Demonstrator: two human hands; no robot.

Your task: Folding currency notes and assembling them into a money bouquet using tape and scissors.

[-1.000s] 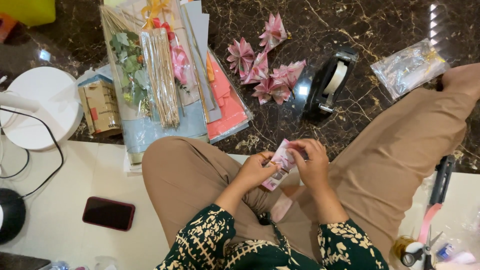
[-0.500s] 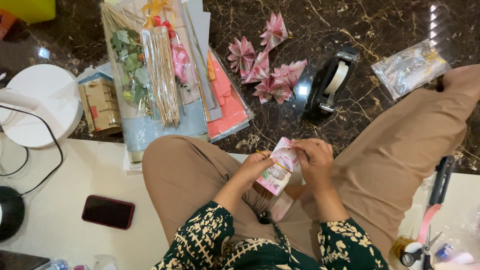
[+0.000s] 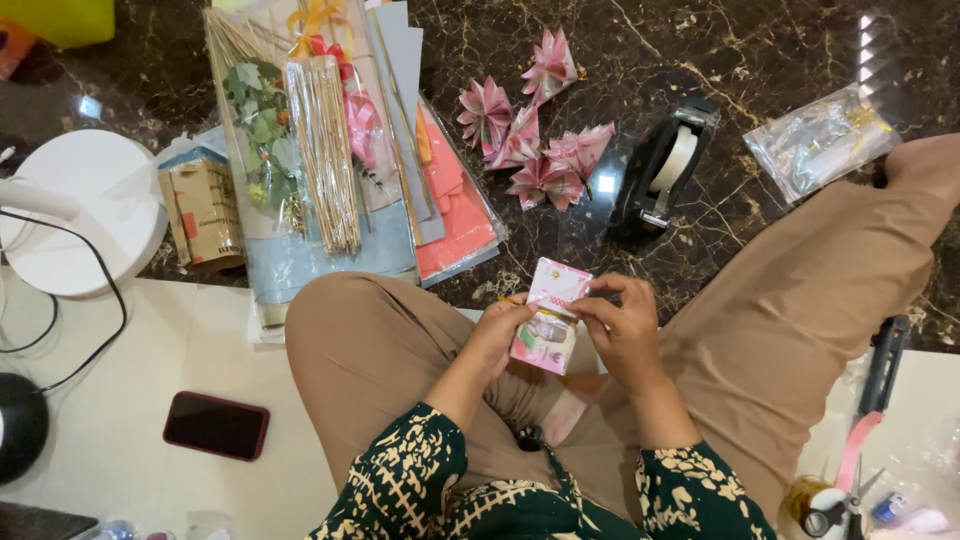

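The folded paper [image 3: 551, 318] in the grip is pink and white with a touch of green. Just beyond the grip, the paper fans [image 3: 530, 140] are pink, the tape dispenser [image 3: 662, 165] black, the floor [image 3: 760, 60] dark marble veined in gold. Below the grip, the trousers [image 3: 380, 350] are tan, the sleeves [image 3: 400, 480] dark green with cream print. Far left of it lies a dark red phone [image 3: 216, 426].
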